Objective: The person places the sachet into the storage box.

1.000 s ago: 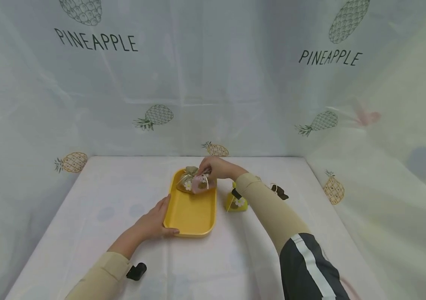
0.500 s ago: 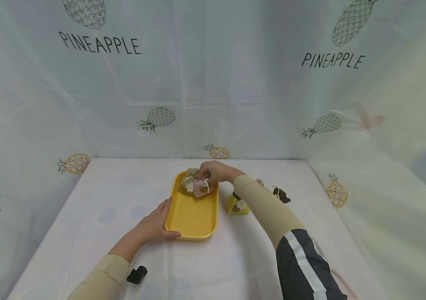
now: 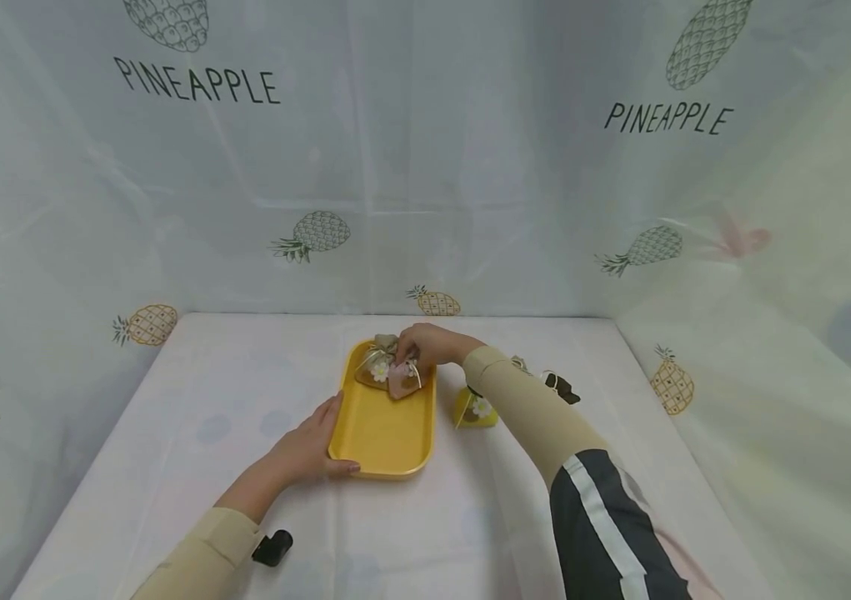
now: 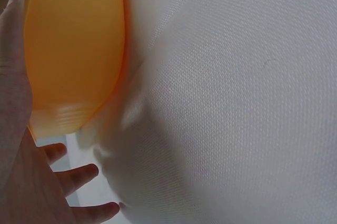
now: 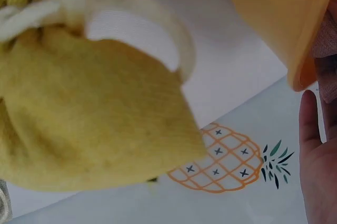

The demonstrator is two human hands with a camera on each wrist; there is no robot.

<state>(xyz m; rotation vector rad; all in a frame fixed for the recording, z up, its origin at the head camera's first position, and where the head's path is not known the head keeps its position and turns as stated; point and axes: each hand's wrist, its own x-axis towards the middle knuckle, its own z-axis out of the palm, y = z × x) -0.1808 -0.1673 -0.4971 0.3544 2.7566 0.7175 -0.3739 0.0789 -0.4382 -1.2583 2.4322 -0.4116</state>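
Note:
A yellow tray (image 3: 380, 437) lies on the table in the head view. My left hand (image 3: 305, 443) rests against its left side and near corner, its fingers straight; in the left wrist view the fingers (image 4: 79, 177) are spread beside the tray wall (image 4: 73, 40). Over the tray's far right part, my right hand (image 3: 434, 343) pinches a small pink drawstring pouch (image 3: 406, 380) by its top. An olive-brown pouch with a white flower (image 3: 377, 370) lies in the tray just left of it. In the right wrist view, my right hand (image 5: 322, 179) and dusky-pink cloth (image 5: 327, 42) are partly cut off.
Right of the tray stands a yellow-green pouch with a white flower (image 3: 474, 408), large in the right wrist view. A dark brown pouch (image 3: 564, 390) and a beige one (image 3: 519, 364) lie farther right, partly behind my right sleeve. A pineapple-print sheet (image 3: 425, 183) hangs behind the table.
My right hand and the pink pouch have come slightly down and nearer within the tray. My left hand has kept its place at the tray's edge.

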